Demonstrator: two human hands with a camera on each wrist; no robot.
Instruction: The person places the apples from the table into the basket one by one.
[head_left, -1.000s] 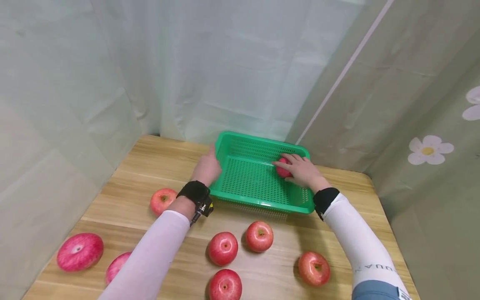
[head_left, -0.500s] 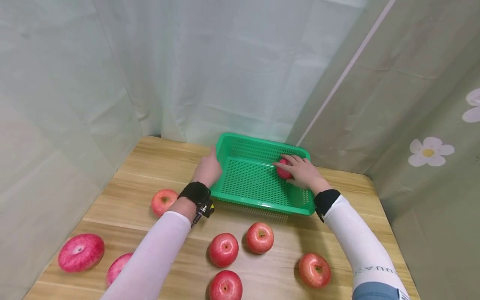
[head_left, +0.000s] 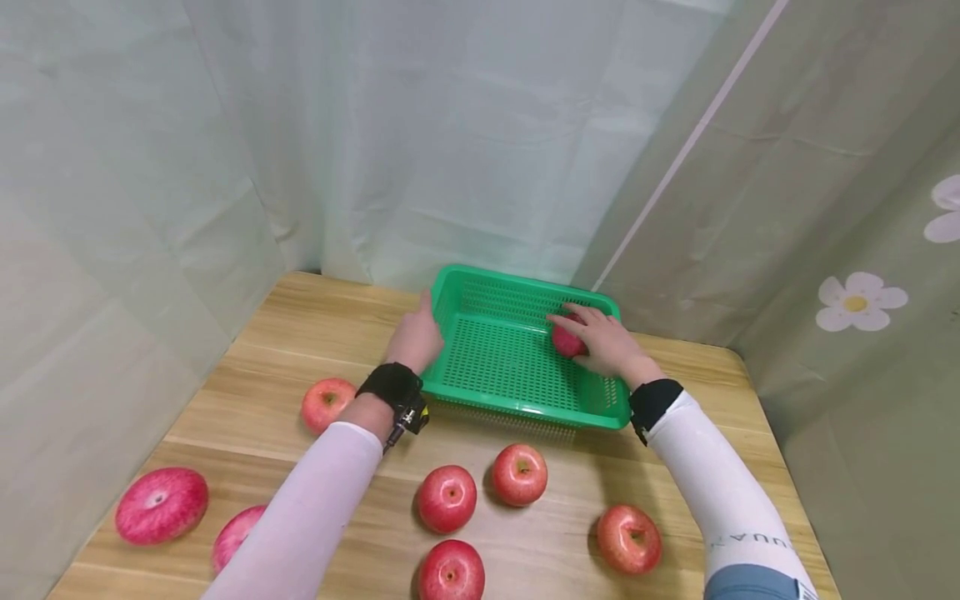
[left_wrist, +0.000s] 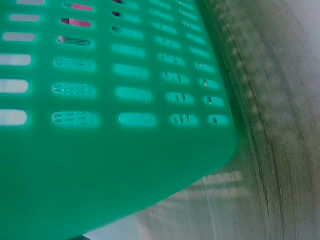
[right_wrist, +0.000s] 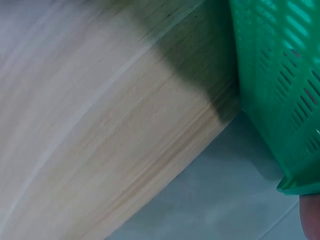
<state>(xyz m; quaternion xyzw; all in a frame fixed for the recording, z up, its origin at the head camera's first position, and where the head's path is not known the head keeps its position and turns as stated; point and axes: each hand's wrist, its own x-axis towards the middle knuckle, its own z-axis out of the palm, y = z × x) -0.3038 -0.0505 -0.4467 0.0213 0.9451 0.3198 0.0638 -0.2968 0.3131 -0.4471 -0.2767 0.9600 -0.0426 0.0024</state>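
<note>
A green plastic basket [head_left: 502,406] with slotted walls stands at the back of the table. My left hand [head_left: 415,340] grips its left rim, one finger stretched forward along the edge; the other fingers are mostly hidden. Inside the basket's right end lies a red apple [head_left: 566,342]. Over it is my right hand [head_left: 609,343], fingers spread and fairly straight, thumb on the near side. Contact with the apple is hard to make out. In the left wrist view the basket wall [left_wrist: 100,170] fills most of the picture. A fingertip [right_wrist: 311,217] shows below the basket rim in the right wrist view.
Several apples lie on the wooden table [head_left: 352,517]: one apple [head_left: 327,404] by the left wrist, another [head_left: 520,475] before the basket, one [head_left: 629,539] to the right. A pink-red apple [head_left: 162,505] sits far left. Curtains [head_left: 487,142] hang behind the table.
The right index finger has risen a little and the fingers have spread wider, so more of the apple in the basket shows. The left hand and basket have stayed put.
</note>
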